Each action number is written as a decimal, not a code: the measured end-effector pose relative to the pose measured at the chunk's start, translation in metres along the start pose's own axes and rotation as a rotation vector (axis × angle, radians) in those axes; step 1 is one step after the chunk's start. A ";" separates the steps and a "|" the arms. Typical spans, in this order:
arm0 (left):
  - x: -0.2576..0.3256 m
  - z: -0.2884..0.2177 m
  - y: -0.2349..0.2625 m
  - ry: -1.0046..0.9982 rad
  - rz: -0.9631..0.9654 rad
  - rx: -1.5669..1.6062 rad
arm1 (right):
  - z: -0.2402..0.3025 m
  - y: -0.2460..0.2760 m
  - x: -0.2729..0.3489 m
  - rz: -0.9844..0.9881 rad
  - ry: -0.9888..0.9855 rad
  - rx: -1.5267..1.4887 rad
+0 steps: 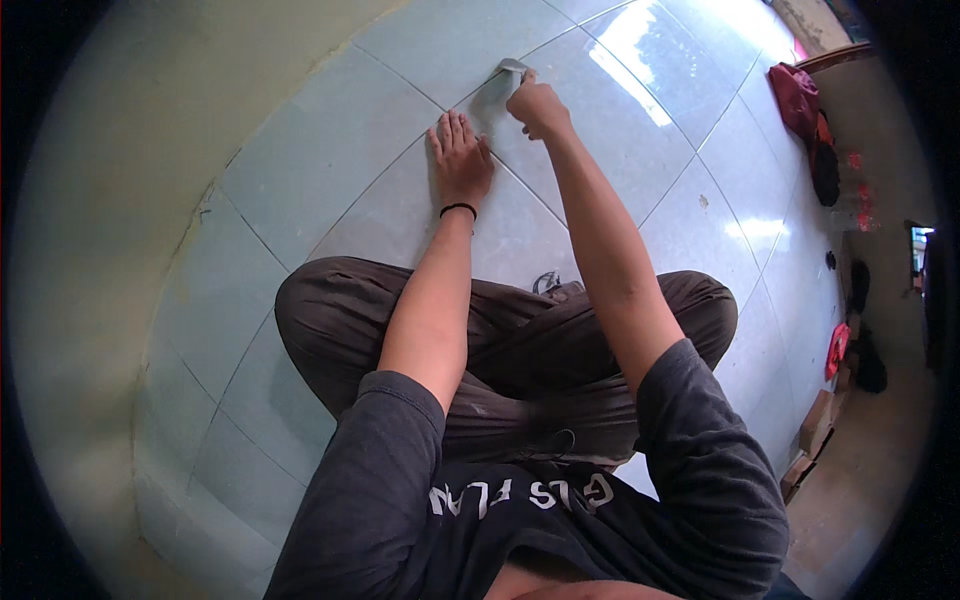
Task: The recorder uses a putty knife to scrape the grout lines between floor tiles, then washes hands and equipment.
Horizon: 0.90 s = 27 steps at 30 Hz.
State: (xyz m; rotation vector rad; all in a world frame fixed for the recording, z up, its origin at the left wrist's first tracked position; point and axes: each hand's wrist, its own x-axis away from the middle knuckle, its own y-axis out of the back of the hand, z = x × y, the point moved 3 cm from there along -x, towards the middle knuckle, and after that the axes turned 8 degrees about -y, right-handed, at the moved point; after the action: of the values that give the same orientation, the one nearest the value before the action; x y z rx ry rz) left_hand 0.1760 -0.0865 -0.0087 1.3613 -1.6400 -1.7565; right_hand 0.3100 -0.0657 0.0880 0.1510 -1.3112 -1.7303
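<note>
Beige wall (90, 250) curves up at the left, beside pale blue floor tiles (290, 190). Farther right, the left hand (463, 165) lies palm down on them, released — a black band (458, 210) circles its wrist. Just beyond, a small grey tool (513, 66) is grasped by the right hand (538, 106); whether it touches the tiles, I cannot tell. Dark red cloth (795, 100) sits far right.

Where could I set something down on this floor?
Two patches look bare: the tiles between the left hand and the pale wall, and those between the right forearm and the maroon cloth. It is crowded around the right hand and its tool, and along the right wall.
</note>
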 end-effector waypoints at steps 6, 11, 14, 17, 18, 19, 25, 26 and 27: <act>-0.005 -0.007 0.003 -0.015 0.007 0.002 | -0.004 0.008 -0.019 -0.043 -0.022 0.011; 0.005 0.005 -0.002 0.009 -0.003 0.007 | 0.003 -0.004 -0.003 0.012 0.000 0.049; -0.001 0.000 -0.004 0.005 -0.010 0.019 | -0.004 0.005 -0.017 0.004 0.015 0.073; 0.001 -0.002 -0.001 -0.003 -0.007 0.013 | -0.002 0.016 -0.026 0.045 -0.027 0.012; -0.001 0.000 -0.002 -0.009 -0.006 -0.008 | 0.001 0.015 -0.028 0.054 -0.014 0.006; 0.001 0.004 -0.003 -0.008 -0.006 -0.012 | 0.003 0.012 -0.030 0.064 0.001 -0.001; 0.003 0.000 -0.003 0.004 0.008 0.012 | -0.005 0.008 -0.043 -0.082 0.043 0.138; 0.004 0.003 0.001 0.005 0.017 -0.004 | 0.001 0.012 -0.036 -0.009 -0.025 0.044; -0.001 0.000 0.001 -0.004 0.011 -0.009 | 0.001 0.016 -0.036 -0.016 -0.030 0.044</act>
State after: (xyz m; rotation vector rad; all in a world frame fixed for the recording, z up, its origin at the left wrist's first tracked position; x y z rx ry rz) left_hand 0.1759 -0.0859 -0.0076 1.3438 -1.6368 -1.7590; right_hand 0.3391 -0.0395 0.0869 0.1616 -1.3744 -1.7238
